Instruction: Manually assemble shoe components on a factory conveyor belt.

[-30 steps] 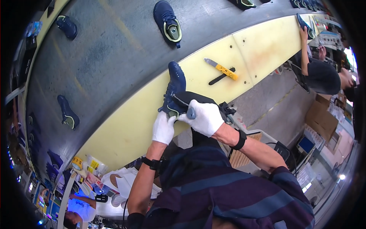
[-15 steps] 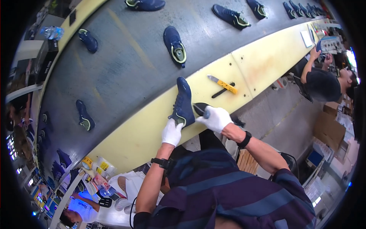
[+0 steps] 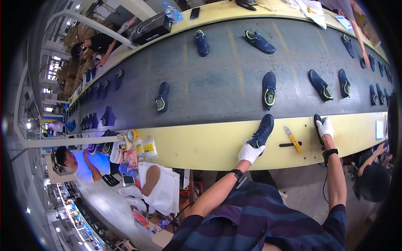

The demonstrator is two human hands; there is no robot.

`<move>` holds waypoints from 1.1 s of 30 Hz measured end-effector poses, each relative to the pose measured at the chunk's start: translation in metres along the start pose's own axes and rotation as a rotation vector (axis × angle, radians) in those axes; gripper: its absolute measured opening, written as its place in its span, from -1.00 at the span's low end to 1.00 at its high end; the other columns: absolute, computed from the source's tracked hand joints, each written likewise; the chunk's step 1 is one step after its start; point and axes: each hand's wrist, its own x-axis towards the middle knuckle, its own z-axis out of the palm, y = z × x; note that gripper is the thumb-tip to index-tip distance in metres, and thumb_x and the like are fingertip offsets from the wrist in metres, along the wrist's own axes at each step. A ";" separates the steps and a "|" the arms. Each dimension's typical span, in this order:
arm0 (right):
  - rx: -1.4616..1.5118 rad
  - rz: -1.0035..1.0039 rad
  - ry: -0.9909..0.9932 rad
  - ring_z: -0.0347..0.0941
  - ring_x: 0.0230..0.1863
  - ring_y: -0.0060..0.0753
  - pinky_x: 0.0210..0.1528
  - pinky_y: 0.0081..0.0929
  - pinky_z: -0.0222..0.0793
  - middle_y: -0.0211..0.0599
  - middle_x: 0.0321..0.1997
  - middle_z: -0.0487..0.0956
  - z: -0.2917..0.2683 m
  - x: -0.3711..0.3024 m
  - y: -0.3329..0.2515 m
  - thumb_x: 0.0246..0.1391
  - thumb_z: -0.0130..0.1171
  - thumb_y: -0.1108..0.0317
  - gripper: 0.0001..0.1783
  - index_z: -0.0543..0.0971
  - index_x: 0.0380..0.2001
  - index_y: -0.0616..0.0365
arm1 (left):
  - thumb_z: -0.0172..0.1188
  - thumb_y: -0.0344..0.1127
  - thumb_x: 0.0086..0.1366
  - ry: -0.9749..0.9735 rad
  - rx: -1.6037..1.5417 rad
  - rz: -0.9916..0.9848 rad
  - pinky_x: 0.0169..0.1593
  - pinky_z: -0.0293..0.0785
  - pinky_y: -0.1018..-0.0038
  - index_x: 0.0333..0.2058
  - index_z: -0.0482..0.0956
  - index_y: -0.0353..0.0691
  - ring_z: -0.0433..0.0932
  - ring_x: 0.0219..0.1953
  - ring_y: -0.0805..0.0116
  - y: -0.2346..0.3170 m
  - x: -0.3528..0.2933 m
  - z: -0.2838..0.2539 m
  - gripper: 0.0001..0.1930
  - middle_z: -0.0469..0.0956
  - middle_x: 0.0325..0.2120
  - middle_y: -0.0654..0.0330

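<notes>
My white-gloved left hand (image 3: pixel 251 152) grips the heel end of a navy lace-up shoe (image 3: pixel 263 130). The shoe's toe points away from me, over the yellow table edge strip (image 3: pixel 201 144). Farther right, my gloved right hand (image 3: pixel 325 127) is closed on a dark, elongated item (image 3: pixel 317 119) with a rounded tip; its kind cannot be made out under the fingers. Between my hands lies a yellow-handled utility knife (image 3: pixel 292 138), with a thin black tool (image 3: pixel 287 145) crossing beneath it.
Several navy shoes, such as one shoe (image 3: pixel 269 90) ahead, stand on the grey conveyor belt (image 3: pixel 217 100). At left are a yellow tape roll (image 3: pixel 133 134), plastic packets (image 3: pixel 149 147) and a brown sole (image 3: pixel 150 180). A co-worker's arm (image 3: pixel 361 39) reaches over the belt at far right.
The view has swung left. My right hand has moved away from the shoe to the right, carrying the dark item. My left hand still grips the shoe.
</notes>
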 end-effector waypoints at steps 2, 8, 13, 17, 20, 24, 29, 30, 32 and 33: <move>-0.014 0.010 -0.042 0.61 0.09 0.24 0.19 -0.09 0.50 0.14 0.02 0.69 -0.007 -0.004 0.017 0.17 0.38 0.01 -0.39 0.55 0.10 0.25 | 0.53 0.38 -0.10 0.066 -0.035 -0.041 0.13 0.59 0.09 0.20 0.48 -0.35 0.67 0.06 -0.15 0.018 -0.006 0.011 0.06 0.68 -0.03 -0.19; 0.102 -0.340 0.463 0.56 0.11 0.16 0.25 -0.08 0.44 0.12 0.06 0.63 -0.033 -0.097 -0.054 0.23 0.32 0.28 -0.54 0.56 0.11 0.31 | 0.51 0.30 -0.04 0.201 -0.194 0.142 0.10 0.61 0.12 0.19 0.50 -0.30 0.68 0.04 -0.15 -0.018 0.023 0.023 -0.04 0.70 0.00 -0.13; 0.518 -0.332 -0.063 0.68 -0.06 -0.02 0.06 -0.23 0.57 0.04 -0.11 0.70 0.020 -0.211 -0.088 0.15 0.39 0.27 -0.68 0.66 -0.11 0.25 | 0.48 0.24 0.07 0.043 -0.243 0.136 0.10 0.59 0.17 0.03 0.68 -0.29 0.71 0.00 -0.02 0.000 0.023 0.011 -0.26 0.73 -0.07 -0.09; 0.783 -0.148 -0.299 0.67 0.08 -0.18 0.17 -0.32 0.53 0.04 0.03 0.71 0.025 -0.245 -0.103 0.30 0.30 0.14 -0.51 0.60 0.12 0.30 | 0.42 0.04 0.29 -0.225 -0.683 0.203 0.26 0.49 0.35 0.23 0.55 -0.40 0.62 0.12 0.28 0.020 -0.015 -0.014 -0.29 0.63 0.13 0.07; 1.122 -0.127 -0.426 0.63 0.11 -0.22 0.18 -0.35 0.52 0.01 0.16 0.64 -0.031 -0.255 -0.143 0.40 0.19 0.15 -0.43 0.48 0.27 0.38 | 0.28 -0.09 0.42 -0.401 -0.776 0.351 0.27 0.48 0.39 0.26 0.53 -0.39 0.58 0.14 0.37 0.068 -0.081 -0.067 -0.42 0.61 0.16 0.12; 1.199 -0.344 -0.440 0.57 0.16 -0.31 0.17 -0.38 0.51 -0.02 0.23 0.58 -0.079 -0.270 -0.182 0.44 0.15 0.16 -0.35 0.34 0.39 0.41 | 0.25 -0.04 0.43 -0.379 -0.700 0.434 0.24 0.48 0.39 0.21 0.55 -0.41 0.59 0.10 0.36 0.090 -0.127 -0.099 -0.43 0.64 0.10 0.14; 1.324 -0.369 -0.500 0.53 0.15 -0.36 0.20 -0.39 0.48 -0.07 0.23 0.57 -0.113 -0.293 -0.203 0.46 0.12 0.16 -0.29 0.22 0.47 0.35 | 0.14 0.09 0.47 -0.240 -0.614 0.447 0.03 0.51 0.41 0.15 0.59 -0.43 0.60 -0.08 0.38 0.107 -0.165 -0.123 -0.38 0.69 -0.08 0.16; 1.297 -0.387 -0.490 0.53 0.15 -0.36 0.20 -0.40 0.47 -0.08 0.22 0.58 -0.117 -0.295 -0.205 0.46 0.12 0.17 -0.30 0.22 0.48 0.35 | 0.14 0.09 0.47 -0.238 -0.611 0.450 0.03 0.51 0.41 0.15 0.59 -0.43 0.60 -0.08 0.38 0.107 -0.170 -0.127 -0.38 0.69 -0.08 0.16; 1.316 -0.386 -0.520 0.50 0.17 -0.37 0.23 -0.40 0.45 -0.08 0.25 0.56 -0.126 -0.300 -0.210 0.44 0.13 0.18 -0.29 0.22 0.48 0.34 | 0.13 0.09 0.49 -0.213 -0.570 0.445 0.02 0.51 0.40 0.13 0.60 -0.44 0.61 -0.10 0.38 0.107 -0.181 -0.137 -0.39 0.70 -0.10 0.15; 1.331 -0.383 -0.551 0.48 0.20 -0.38 0.25 -0.39 0.44 -0.08 0.27 0.54 -0.129 -0.303 -0.213 0.43 0.15 0.19 -0.27 0.22 0.49 0.33 | 0.13 0.09 0.49 -0.211 -0.567 0.445 0.02 0.51 0.40 0.13 0.60 -0.44 0.61 -0.10 0.38 0.107 -0.185 -0.140 -0.39 0.70 -0.10 0.15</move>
